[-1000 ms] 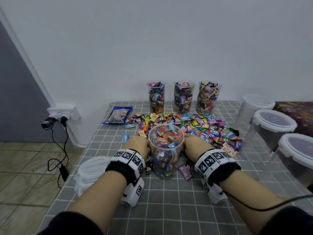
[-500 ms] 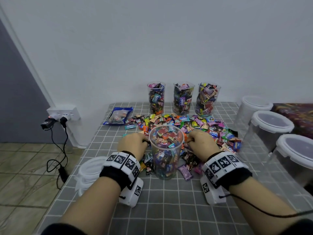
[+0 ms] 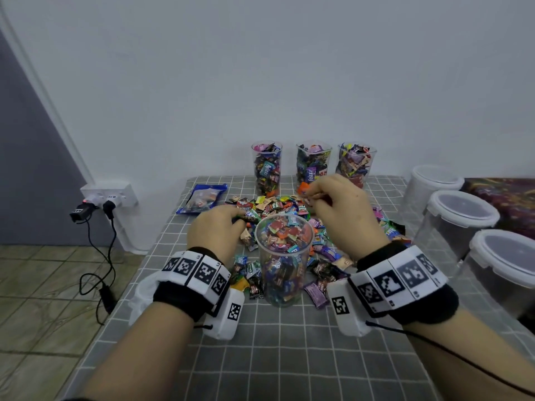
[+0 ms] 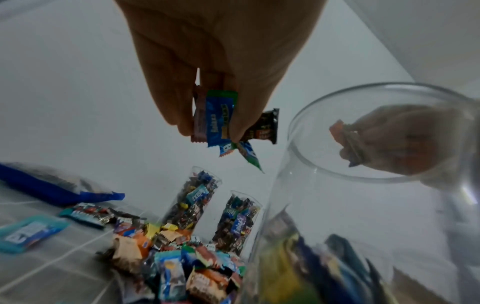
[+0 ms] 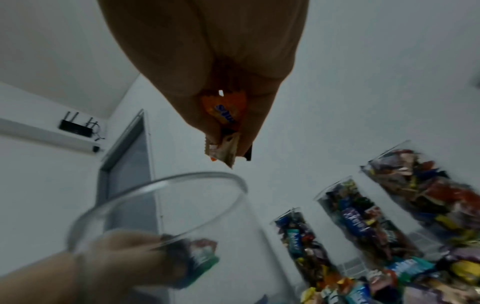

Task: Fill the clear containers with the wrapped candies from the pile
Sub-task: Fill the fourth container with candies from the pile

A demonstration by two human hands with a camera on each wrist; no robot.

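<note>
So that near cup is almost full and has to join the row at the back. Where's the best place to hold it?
Likely round the mid-wall of the clear cup, from the right side with the right hand once it drops its candies. The cup stands upright, tall and narrow, candies nearly to the rim, so a top pinch looks awkward.

The fingertips of the left hand (image 3: 215,231) are hidden behind its own knuckles in the head view. The lower part of the near container (image 4: 337,257) is blurred in the left wrist view, so its candies cannot be told apart.
</note>
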